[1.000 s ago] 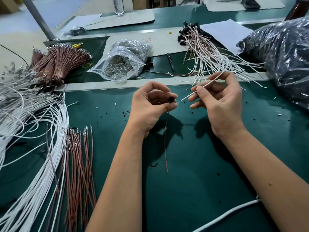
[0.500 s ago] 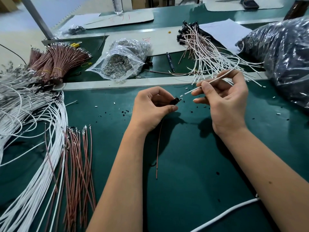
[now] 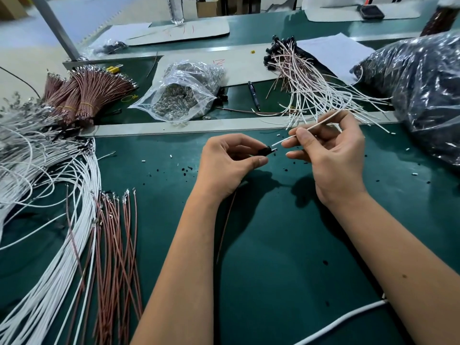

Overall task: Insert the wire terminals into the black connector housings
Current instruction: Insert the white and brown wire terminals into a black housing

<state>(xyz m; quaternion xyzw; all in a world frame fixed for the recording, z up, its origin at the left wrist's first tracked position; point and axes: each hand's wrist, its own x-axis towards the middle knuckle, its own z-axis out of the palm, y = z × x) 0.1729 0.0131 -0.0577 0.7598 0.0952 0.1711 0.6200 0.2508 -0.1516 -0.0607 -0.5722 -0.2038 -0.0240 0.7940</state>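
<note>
Two hands, left hand pinching black connector housing, right hand pinching white wire just beside it.

Green tabletop scattered with small black and white bits. Clear plastic bag of metal pieces at back centre. Dark pen just right of it. White paper sheet behind. Water bottle at far edge.

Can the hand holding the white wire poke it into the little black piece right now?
Probably yes. The right hand pinches the white wire, whose tip sits just beside the black connector housing held by the left hand. Nothing lies between them.
</note>
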